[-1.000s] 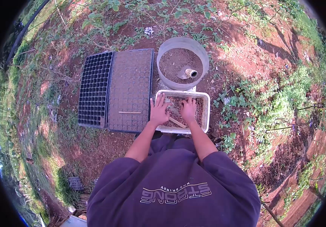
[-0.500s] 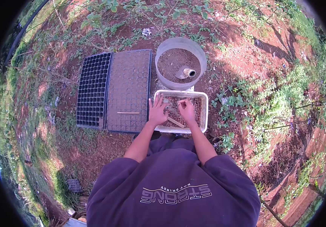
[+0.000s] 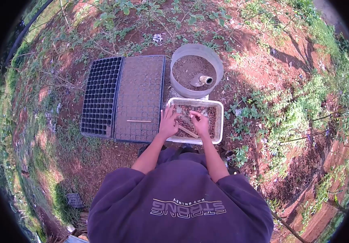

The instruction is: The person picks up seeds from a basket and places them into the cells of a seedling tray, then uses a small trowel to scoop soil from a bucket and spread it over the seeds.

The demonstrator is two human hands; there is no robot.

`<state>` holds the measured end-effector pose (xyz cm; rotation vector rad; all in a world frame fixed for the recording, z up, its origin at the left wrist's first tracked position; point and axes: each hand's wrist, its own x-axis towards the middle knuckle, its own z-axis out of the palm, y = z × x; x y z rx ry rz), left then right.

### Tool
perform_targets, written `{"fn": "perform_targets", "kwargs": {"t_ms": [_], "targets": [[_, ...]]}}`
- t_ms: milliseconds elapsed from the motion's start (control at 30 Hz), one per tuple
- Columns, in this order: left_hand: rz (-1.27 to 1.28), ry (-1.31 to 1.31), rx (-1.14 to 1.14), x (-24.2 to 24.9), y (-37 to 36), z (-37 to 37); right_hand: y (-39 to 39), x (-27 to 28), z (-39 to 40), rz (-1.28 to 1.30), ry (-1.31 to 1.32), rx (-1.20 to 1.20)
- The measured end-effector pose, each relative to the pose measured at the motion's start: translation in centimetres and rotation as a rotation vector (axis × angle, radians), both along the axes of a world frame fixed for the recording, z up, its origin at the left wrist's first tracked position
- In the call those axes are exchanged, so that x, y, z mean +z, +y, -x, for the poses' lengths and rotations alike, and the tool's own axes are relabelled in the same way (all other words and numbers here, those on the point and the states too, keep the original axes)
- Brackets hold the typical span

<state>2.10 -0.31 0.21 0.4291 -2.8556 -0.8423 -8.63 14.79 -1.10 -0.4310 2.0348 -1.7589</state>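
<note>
A pale rectangular tray (image 3: 219, 121) holds many small reddish-brown pieces and a flat wooden stick (image 3: 188, 131). My left hand (image 3: 169, 122) is over the tray's left edge with its fingers spread, and nothing shows in it. Over the middle of the tray, my right hand (image 3: 200, 123) has thumb and index finger pinched together; whatever may be between them is too small to make out. Left of the tray lies a soil-filled cell tray (image 3: 138, 89) with a thin stick (image 3: 139, 121) on top.
An empty black cell tray (image 3: 100, 95) adjoins the filled one on the left. Behind the pale tray stands a round tub (image 3: 217, 65) of soil with a scoop (image 3: 203, 80) in it. Weeds and red soil surround everything.
The view has shifted slightly, so trays and tub appear a little lower and to the right. My right hand stays pinched, a bit lower over the tray; my left hand remains spread.
</note>
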Motion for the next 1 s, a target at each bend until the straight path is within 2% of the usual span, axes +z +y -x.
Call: {"fn": "perform_targets", "kwargs": {"t_ms": [67, 300, 467, 533, 600, 667, 733, 800, 1000], "targets": [[-0.05, 0.018, 0.024, 0.2, -0.4, -0.9, -0.7, 0.2, -0.6, -0.04, -0.049, -0.003], [-0.113, 0.142, 0.001, 1.9, -3.9, -4.8, -4.8, 0.6, -4.2, 0.063, -0.025, -0.054], [-0.12, 0.201, 0.016, 2.9, -8.0, -8.0, -8.8, 2.0, -7.6, 0.054, -0.079, -0.096], [-0.131, 0.232, 0.037, 3.1, -9.8, -9.8, -10.7, 2.0, -9.2, 0.06, 0.019, -0.109], [-0.123, 0.226, 0.063, 3.0, -11.5, -11.9, -12.9, 2.9, -10.9, 0.152, -0.03, -0.145], [-0.113, 0.219, 0.078, 2.6, -13.5, -13.8, -14.7, 3.3, -12.5, 0.138, -0.054, -0.149], [-0.07, 0.226, 0.093, 1.8, -15.4, -15.8, -16.8, 3.1, -13.8, -0.02, 0.311, -0.179], [-0.031, 0.206, 0.096, 2.2, -17.4, -18.2, -18.8, 3.5, -16.0, -0.076, 0.251, -0.187], [0.071, 0.169, 0.156, 0.9, -23.7, -23.9, -24.6, 1.8, -22.0, -0.17, 0.382, -0.143]]}}
